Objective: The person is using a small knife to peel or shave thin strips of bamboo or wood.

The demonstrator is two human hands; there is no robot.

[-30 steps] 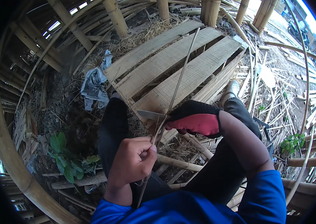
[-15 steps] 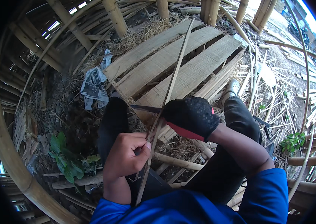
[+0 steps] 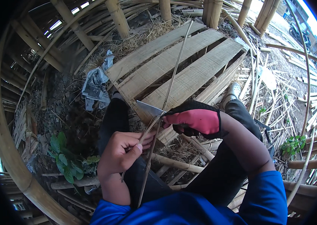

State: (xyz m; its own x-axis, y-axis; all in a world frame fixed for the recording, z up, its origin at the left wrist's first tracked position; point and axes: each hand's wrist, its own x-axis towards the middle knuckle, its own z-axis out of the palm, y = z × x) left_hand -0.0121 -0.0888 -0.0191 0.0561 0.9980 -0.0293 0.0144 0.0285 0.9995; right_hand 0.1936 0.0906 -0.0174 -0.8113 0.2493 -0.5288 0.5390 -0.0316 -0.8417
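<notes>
The strip (image 3: 175,71) runs through the center of the view from just past 12 o'clock to just past 6 o'clock. A thin sliver (image 3: 149,129) diverges from it near the knife (image 3: 149,108), whose blade points toward 10 o'clock. The right hand (image 3: 196,120), gloved, at 3 o'clock, is curled closed around the knife (its handle is hidden by the glove). The left hand (image 3: 121,150), bare, between 7 and 8 o'clock, pinches the sliver between thumb and fingers. The slatted crate (image 3: 199,75) sits toward 1 o'clock, behind the strip; contact cannot be determined. Newspaper (image 3: 96,90) lies at 10 o'clock; a plant (image 3: 64,157) stands at 8 o'clock.
</notes>
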